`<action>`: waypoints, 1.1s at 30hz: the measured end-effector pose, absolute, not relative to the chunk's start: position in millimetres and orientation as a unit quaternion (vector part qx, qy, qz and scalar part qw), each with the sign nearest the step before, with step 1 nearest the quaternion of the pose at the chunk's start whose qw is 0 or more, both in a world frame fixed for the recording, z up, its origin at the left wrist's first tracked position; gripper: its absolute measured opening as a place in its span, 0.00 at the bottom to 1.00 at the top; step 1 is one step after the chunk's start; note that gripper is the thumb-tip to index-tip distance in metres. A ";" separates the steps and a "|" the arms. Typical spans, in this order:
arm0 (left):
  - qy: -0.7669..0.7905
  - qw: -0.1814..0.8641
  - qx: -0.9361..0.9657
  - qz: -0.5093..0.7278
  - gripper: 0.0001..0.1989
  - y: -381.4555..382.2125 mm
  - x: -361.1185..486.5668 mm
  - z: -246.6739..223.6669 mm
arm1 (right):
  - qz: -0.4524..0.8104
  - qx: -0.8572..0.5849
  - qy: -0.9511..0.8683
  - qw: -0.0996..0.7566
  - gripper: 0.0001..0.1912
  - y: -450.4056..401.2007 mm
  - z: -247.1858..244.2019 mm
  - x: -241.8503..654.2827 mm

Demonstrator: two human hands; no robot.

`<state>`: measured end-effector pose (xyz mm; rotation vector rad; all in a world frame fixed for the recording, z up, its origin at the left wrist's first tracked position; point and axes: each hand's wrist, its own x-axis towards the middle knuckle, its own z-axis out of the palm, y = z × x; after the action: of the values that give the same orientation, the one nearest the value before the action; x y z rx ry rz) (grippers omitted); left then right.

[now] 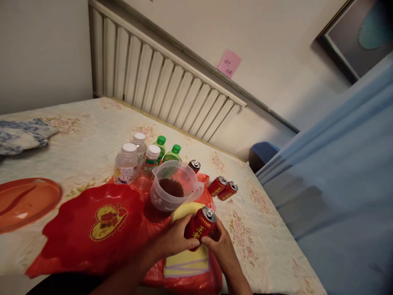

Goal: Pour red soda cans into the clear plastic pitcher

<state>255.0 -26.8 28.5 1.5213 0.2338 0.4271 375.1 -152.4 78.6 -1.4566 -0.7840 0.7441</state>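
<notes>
A red can [201,224] with yellow characters is held between both hands, its top tilted up and to the right. My left hand [181,235] wraps the can's left side, and my right hand [219,241] closes round its right side. Beneath the can lies a folded yellow cloth [187,264] on red plastic. Just beyond my left hand stands a clear measuring jug [173,188] with dark liquid inside. Two more red cans [217,186] [229,191] stand to the right of the jug, and a dark-topped can [194,165] is behind it.
A scalloped red tray [73,229] lies left of the jug. Behind it are clear bottles with white caps [125,166] and green-capped bottles [172,153]. An orange lid [27,200] and patterned cloth [24,135] are at far left. A blue curtain [334,164] hangs at right.
</notes>
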 end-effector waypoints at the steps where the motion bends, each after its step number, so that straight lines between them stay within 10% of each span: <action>1: 0.103 0.697 0.683 0.193 0.27 -26.6 255.2 28.0 | 0.323 -0.633 -0.341 0.614 0.35 -152.4 78.8 375.2; 33: 0.119 0.713 0.670 0.172 0.27 -28.2 254.7 35.3 | 0.341 -0.652 -0.352 0.578 0.32 -154.9 69.3 380.6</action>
<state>254.7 -28.2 35.3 1.4845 0.2646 0.3804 380.6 -154.9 69.3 -1.5263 -0.8244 0.7982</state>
